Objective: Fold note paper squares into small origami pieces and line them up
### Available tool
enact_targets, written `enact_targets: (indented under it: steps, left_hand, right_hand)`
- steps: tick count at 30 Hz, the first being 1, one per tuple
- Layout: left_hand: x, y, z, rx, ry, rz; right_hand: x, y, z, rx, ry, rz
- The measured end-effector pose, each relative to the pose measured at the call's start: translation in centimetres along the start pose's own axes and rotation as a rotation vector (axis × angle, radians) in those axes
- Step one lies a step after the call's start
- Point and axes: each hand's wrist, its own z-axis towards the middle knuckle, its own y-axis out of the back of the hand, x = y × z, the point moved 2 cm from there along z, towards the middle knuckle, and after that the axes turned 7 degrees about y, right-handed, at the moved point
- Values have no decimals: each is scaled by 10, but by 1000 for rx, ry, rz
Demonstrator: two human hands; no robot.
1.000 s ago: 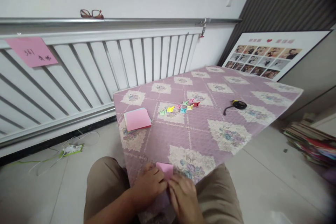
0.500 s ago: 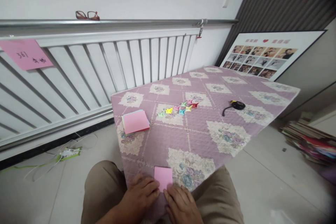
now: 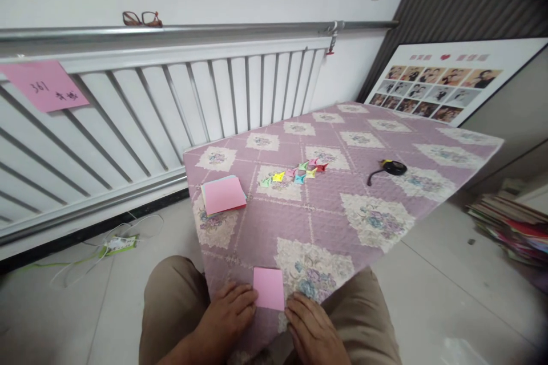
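A small pink paper point(image 3: 269, 288), folded to a rectangle, lies flat at the near edge of the purple quilted table point(image 3: 325, 211). My left hand point(image 3: 229, 313) rests on the cloth, fingers stretched out, with the fingertips against the paper's left edge. To the paper's right lies my right hand point(image 3: 314, 331), fingers flat and pointing at its lower right corner. Neither hand holds anything. Farther back, a stack of coloured paper squares point(image 3: 223, 194) with a pink sheet on top lies at the left, and several small folded paper shapes point(image 3: 295, 173) sit in a row mid-table.
A black tape measure point(image 3: 390, 168) lies at the table's right. A white radiator point(image 3: 171, 102) runs along the wall, with a pink note point(image 3: 43, 84) stuck on it and glasses point(image 3: 142, 18) on top. A photo board point(image 3: 440, 82) leans at right; books point(image 3: 509, 222) and cords point(image 3: 107, 242) lie on the floor.
The pink paper was pinched between both hands a second ago; now it lies flat on the cloth, and my hands have spread apart to either side of it.
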Motion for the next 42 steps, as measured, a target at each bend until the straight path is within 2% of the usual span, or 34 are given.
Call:
enact_targets:
  steps: [4, 8, 13, 17, 21, 25, 28, 31, 37, 42]
  left_hand:
    - [-3, 7, 4, -46, 44, -44]
    - [-6, 13, 5, 2, 127, -79]
    - [-7, 13, 4, 73, 240, -116]
    - [-6, 11, 2, 15, 299, -153]
    - [-3, 9, -6, -79, 447, -240]
    - [-4, 5, -11, -214, 706, -422]
    - [-9, 0, -6, -189, 864, -685]
    - [-13, 1, 5, -86, 879, -899]
    - [-2, 11, 20, -7, 946, -640]
    - [12, 12, 29, 52, 872, -590]
  right_hand:
    - [-1, 1, 9, -3, -213, 164]
    - [0, 2, 27, -44, -460, 158]
    - [6, -2, 44, -9, -519, 54]
    - [10, -10, 46, -9, -575, 19]
    - [7, -8, 48, -84, -541, 136]
    - [5, 6, 53, -169, -400, 123]
    - [11, 7, 54, -143, -284, 57]
    - [20, -1, 51, -101, -227, 30]
    - [27, -10, 41, 73, -152, 91]
    - [12, -9, 45, 43, -256, 126]
